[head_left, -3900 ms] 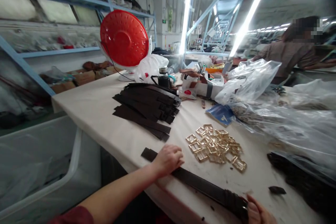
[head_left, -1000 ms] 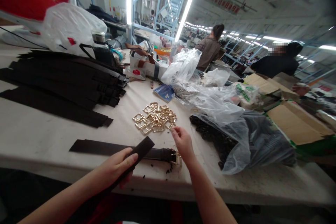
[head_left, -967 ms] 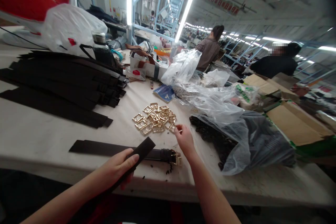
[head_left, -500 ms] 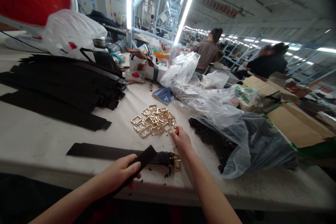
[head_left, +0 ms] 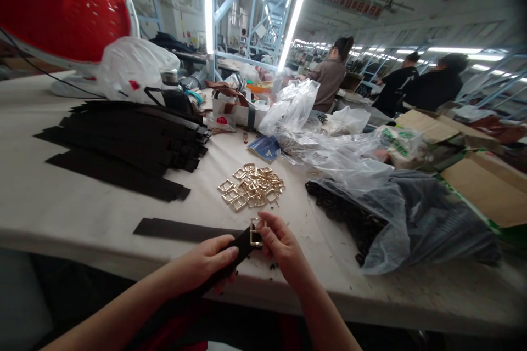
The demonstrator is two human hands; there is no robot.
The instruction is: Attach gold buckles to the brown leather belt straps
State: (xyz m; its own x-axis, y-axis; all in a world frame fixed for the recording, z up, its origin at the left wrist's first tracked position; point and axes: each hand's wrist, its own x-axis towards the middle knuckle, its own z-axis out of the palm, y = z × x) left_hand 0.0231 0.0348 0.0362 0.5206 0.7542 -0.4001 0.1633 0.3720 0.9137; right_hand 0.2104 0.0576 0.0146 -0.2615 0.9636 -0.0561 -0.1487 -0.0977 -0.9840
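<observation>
Head view: gold buckle (head_left: 256,231) at black strap (head_left: 242,244)

Light tubes (head_left: 297,13) glaring | lower edge dim | upper-right corner black | edges stretched

Black straps (head_left: 127,140), gold buckles (head_left: 252,187) on pale table (head_left: 94,219)

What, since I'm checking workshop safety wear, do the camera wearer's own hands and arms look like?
The bare left hand and bare right hand wear no gloves, and no rings show. The forearms are uncovered as far as they show, with no sleeve, watch or bracelet; the upper arms are out of view. Dark red fabric below may be clothing, but is too dim to tell.
</observation>
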